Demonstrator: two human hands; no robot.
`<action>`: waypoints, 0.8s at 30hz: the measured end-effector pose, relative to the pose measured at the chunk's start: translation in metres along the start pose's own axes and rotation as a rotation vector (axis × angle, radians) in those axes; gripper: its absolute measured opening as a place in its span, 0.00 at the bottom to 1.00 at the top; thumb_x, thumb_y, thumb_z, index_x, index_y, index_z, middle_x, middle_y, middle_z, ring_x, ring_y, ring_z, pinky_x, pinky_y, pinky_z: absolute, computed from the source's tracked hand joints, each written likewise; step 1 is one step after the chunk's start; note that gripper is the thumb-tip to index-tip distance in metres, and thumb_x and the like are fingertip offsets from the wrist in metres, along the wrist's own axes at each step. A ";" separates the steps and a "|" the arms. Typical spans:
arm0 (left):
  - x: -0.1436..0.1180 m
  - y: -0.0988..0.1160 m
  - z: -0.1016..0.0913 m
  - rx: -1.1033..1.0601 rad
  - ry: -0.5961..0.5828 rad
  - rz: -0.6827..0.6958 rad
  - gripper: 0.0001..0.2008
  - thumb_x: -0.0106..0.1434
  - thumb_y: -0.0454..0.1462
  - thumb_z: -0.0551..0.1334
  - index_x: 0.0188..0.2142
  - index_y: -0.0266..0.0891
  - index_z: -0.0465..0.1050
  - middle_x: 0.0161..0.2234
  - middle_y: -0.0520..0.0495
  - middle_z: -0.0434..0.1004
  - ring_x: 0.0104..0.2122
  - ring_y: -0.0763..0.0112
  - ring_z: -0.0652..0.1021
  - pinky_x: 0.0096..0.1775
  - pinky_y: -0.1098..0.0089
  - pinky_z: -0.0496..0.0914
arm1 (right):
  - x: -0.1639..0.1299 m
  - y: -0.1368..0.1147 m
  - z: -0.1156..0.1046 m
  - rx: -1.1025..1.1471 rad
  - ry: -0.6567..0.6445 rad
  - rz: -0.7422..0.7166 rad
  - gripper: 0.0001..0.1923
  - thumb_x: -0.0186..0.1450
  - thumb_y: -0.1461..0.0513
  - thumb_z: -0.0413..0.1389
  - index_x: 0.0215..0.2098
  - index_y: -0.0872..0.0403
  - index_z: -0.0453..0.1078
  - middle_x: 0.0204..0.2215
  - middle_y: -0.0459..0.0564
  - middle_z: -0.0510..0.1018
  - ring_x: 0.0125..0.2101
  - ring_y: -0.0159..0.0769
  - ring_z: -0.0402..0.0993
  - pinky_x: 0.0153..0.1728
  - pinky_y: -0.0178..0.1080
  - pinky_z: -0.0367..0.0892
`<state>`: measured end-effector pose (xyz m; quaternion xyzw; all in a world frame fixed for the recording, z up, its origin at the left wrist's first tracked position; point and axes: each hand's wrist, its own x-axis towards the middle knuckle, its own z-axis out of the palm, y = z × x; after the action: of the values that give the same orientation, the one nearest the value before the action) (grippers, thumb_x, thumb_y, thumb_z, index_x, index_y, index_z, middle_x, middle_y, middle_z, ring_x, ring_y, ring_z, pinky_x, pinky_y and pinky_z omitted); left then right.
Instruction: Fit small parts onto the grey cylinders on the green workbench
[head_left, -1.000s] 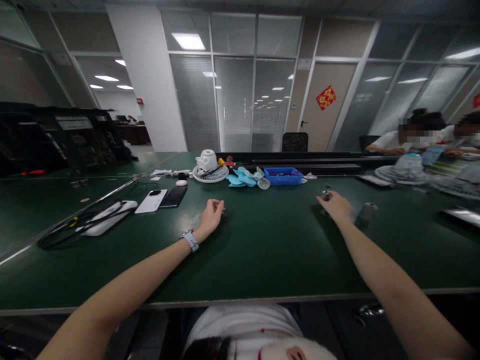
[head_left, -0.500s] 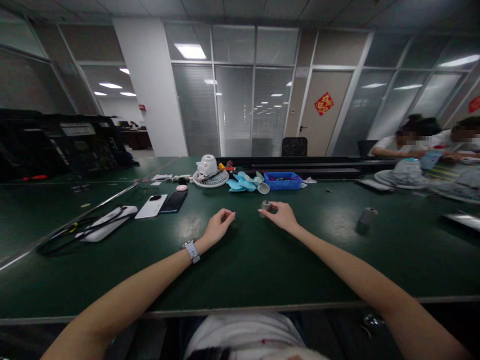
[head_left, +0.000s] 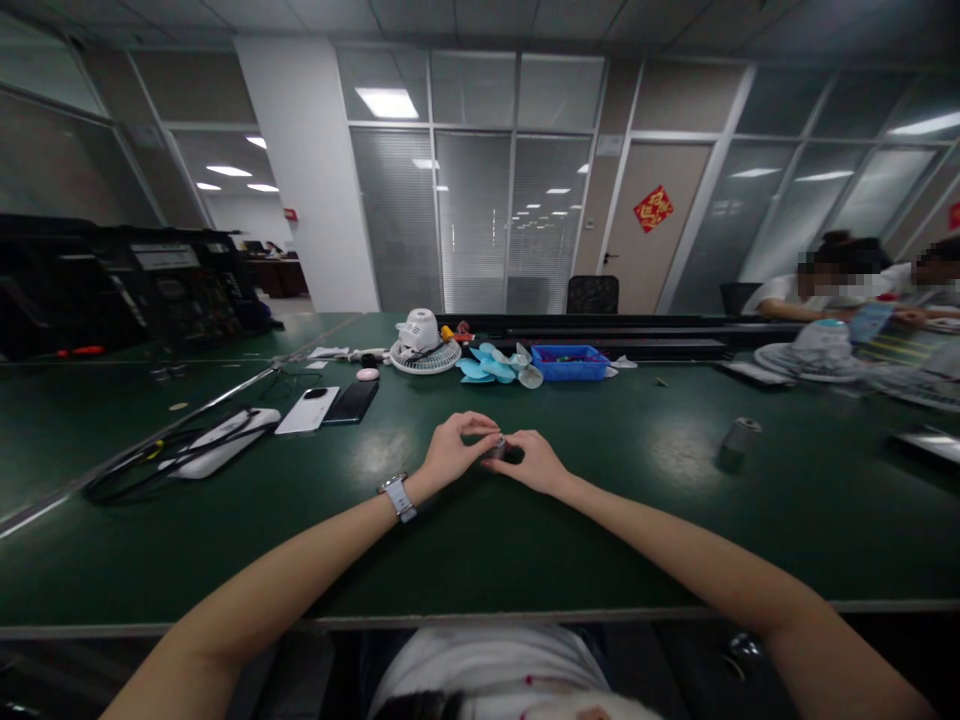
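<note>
Between my two hands is a small grey metal cylinder (head_left: 498, 448), low over the table in front of me. My right hand (head_left: 536, 462) pinches it from the right with thumb and fingertips. From the left, my left hand (head_left: 456, 448) bends round, its thumb and fingertips meeting at the cylinder's top and side. Fingers cover most of the cylinder, so its details are hidden. A similar grey cylinder (head_left: 741, 437) stands upright on the green table (head_left: 600, 560), well to the right of my right hand.
Farther back are a white fan body with its grille (head_left: 424, 350), light-blue fan blades (head_left: 487, 364) and a blue tray (head_left: 571, 364) of small parts. Two phones (head_left: 307, 410) and a white case with black cable (head_left: 225, 445) lie left. People (head_left: 810, 290) sit far right.
My right hand has brought the cylinder left and nearer to me. My left hand has moved right to meet it, and its fingers now touch the cylinder.
</note>
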<state>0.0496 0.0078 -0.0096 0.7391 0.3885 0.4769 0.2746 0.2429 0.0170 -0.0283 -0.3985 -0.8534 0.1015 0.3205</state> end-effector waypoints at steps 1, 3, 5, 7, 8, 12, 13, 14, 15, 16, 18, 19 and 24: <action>0.001 0.003 0.000 0.022 0.010 0.014 0.13 0.59 0.45 0.67 0.39 0.41 0.75 0.41 0.44 0.80 0.40 0.62 0.81 0.47 0.61 0.74 | 0.000 -0.001 0.000 -0.003 -0.003 0.002 0.17 0.62 0.47 0.61 0.34 0.53 0.77 0.30 0.47 0.79 0.33 0.37 0.73 0.42 0.41 0.63; 0.003 0.009 0.000 0.041 0.056 0.032 0.12 0.58 0.46 0.67 0.37 0.41 0.74 0.39 0.44 0.80 0.40 0.62 0.82 0.46 0.61 0.74 | 0.000 -0.002 -0.001 -0.007 -0.006 0.005 0.18 0.62 0.47 0.61 0.33 0.53 0.77 0.30 0.48 0.79 0.33 0.37 0.73 0.42 0.41 0.63; 0.006 0.012 -0.003 -0.001 0.115 0.023 0.13 0.58 0.46 0.67 0.35 0.41 0.70 0.38 0.44 0.80 0.41 0.61 0.82 0.45 0.62 0.74 | -0.001 -0.004 -0.003 -0.012 -0.009 0.005 0.18 0.62 0.47 0.60 0.33 0.53 0.76 0.29 0.47 0.79 0.33 0.37 0.73 0.42 0.41 0.63; 0.009 0.007 -0.008 -0.061 0.148 0.005 0.14 0.57 0.47 0.67 0.34 0.41 0.67 0.38 0.44 0.81 0.42 0.60 0.82 0.45 0.62 0.74 | -0.001 -0.005 -0.005 -0.023 -0.006 0.010 0.19 0.62 0.46 0.60 0.34 0.53 0.77 0.30 0.47 0.79 0.33 0.37 0.73 0.42 0.41 0.63; 0.010 0.002 -0.011 -0.077 0.140 -0.001 0.15 0.58 0.47 0.67 0.33 0.41 0.66 0.37 0.44 0.82 0.43 0.59 0.82 0.46 0.61 0.73 | -0.001 -0.006 -0.006 -0.027 -0.007 0.014 0.20 0.63 0.45 0.59 0.35 0.53 0.77 0.31 0.48 0.79 0.33 0.37 0.73 0.42 0.41 0.63; 0.009 -0.029 -0.026 0.005 -0.100 -0.064 0.22 0.57 0.47 0.67 0.22 0.42 0.56 0.32 0.45 0.82 0.42 0.56 0.83 0.41 0.62 0.73 | -0.002 -0.009 -0.004 -0.013 -0.016 0.002 0.20 0.63 0.45 0.58 0.38 0.52 0.78 0.32 0.47 0.80 0.34 0.37 0.74 0.42 0.40 0.63; 0.008 -0.036 -0.027 0.033 -0.153 -0.059 0.23 0.57 0.47 0.67 0.21 0.42 0.54 0.30 0.46 0.81 0.41 0.56 0.83 0.40 0.63 0.73 | -0.002 -0.009 -0.003 -0.016 -0.010 0.002 0.20 0.63 0.45 0.58 0.38 0.52 0.78 0.32 0.47 0.81 0.33 0.37 0.74 0.42 0.40 0.63; 0.007 -0.041 -0.029 0.048 -0.209 -0.062 0.24 0.56 0.47 0.67 0.20 0.42 0.53 0.29 0.47 0.81 0.42 0.55 0.83 0.40 0.64 0.73 | -0.002 -0.007 -0.002 -0.027 0.002 0.007 0.21 0.63 0.44 0.58 0.37 0.52 0.78 0.31 0.47 0.81 0.33 0.37 0.74 0.42 0.40 0.64; 0.005 -0.045 -0.029 0.055 -0.242 -0.069 0.25 0.56 0.47 0.68 0.20 0.41 0.53 0.29 0.47 0.80 0.42 0.55 0.83 0.38 0.66 0.73 | -0.002 -0.003 -0.003 -0.045 0.016 0.016 0.21 0.63 0.44 0.58 0.37 0.51 0.79 0.31 0.47 0.81 0.33 0.37 0.75 0.42 0.40 0.64; 0.004 -0.048 -0.028 0.054 -0.258 -0.076 0.25 0.56 0.47 0.68 0.20 0.41 0.53 0.30 0.47 0.80 0.42 0.55 0.83 0.37 0.68 0.72 | -0.001 0.002 -0.006 -0.070 0.036 0.029 0.22 0.62 0.43 0.58 0.37 0.51 0.79 0.31 0.48 0.81 0.33 0.38 0.75 0.41 0.40 0.64; 0.003 -0.049 -0.026 0.025 -0.269 -0.099 0.24 0.55 0.47 0.69 0.20 0.41 0.54 0.32 0.46 0.79 0.43 0.55 0.83 0.36 0.69 0.72 | 0.000 0.022 -0.018 -0.139 0.097 0.075 0.23 0.61 0.41 0.57 0.39 0.50 0.79 0.33 0.48 0.82 0.34 0.39 0.76 0.42 0.41 0.65; 0.004 -0.049 -0.026 0.000 -0.270 -0.114 0.24 0.54 0.47 0.69 0.20 0.40 0.55 0.33 0.45 0.80 0.44 0.55 0.82 0.37 0.69 0.73 | -0.001 0.035 -0.028 -0.186 0.135 0.112 0.24 0.61 0.41 0.57 0.40 0.49 0.79 0.34 0.49 0.82 0.34 0.40 0.76 0.42 0.41 0.66; 0.011 -0.059 -0.032 -0.174 -0.162 -0.221 0.22 0.52 0.47 0.71 0.22 0.40 0.59 0.34 0.43 0.82 0.46 0.55 0.81 0.42 0.64 0.74 | -0.017 0.123 -0.097 -0.539 0.334 0.535 0.27 0.62 0.40 0.54 0.43 0.51 0.79 0.35 0.55 0.82 0.36 0.46 0.77 0.39 0.42 0.67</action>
<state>0.0045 0.0499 -0.0374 0.7012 0.4012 0.4145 0.4189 0.3872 0.0783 -0.0140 -0.6869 -0.6519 -0.1117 0.3011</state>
